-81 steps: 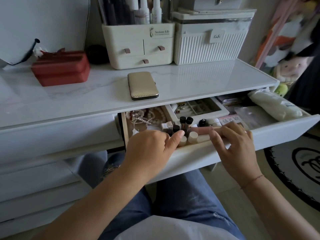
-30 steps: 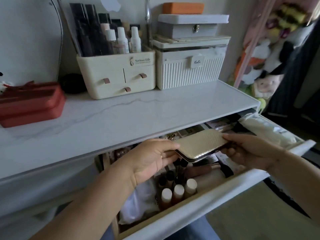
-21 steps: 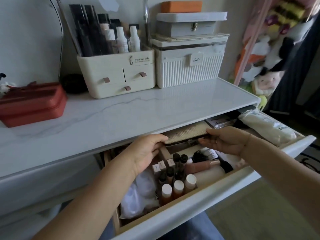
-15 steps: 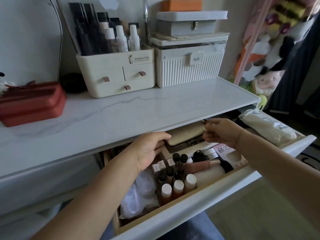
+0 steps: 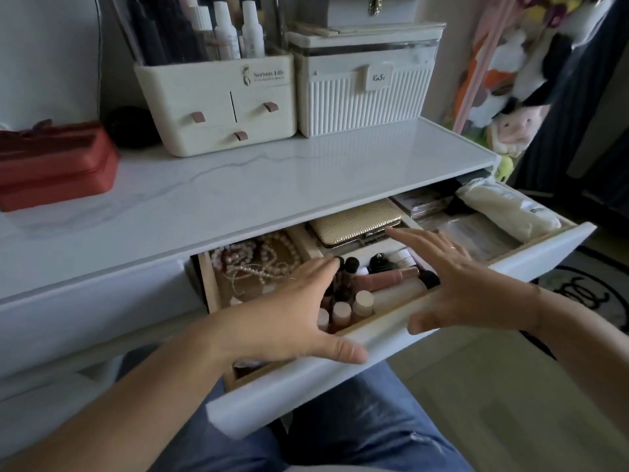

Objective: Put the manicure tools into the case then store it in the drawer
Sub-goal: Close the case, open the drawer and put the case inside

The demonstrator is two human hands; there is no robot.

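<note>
The gold manicure case (image 5: 357,222) lies closed and flat at the back of the open white drawer (image 5: 340,376), partly under the desktop edge. My left hand (image 5: 296,315) hovers over the drawer's front part, fingers spread, thumb over the front rim, holding nothing. My right hand (image 5: 456,284) is open too, fingers apart above the cosmetics, its fingertips a little in front of the case and not touching it.
The drawer holds pearl necklaces (image 5: 255,264), small bottles and tubes (image 5: 367,287) and a white pouch (image 5: 507,209). On the marble desktop (image 5: 238,185) stand a cream organiser (image 5: 218,103), a ribbed white box (image 5: 367,93) and a red pouch (image 5: 54,165). My knees in jeans sit under the drawer.
The case went from the desktop, through both hands, into the back of the drawer. Both hands have let go of it and drawn back toward the drawer front.
</note>
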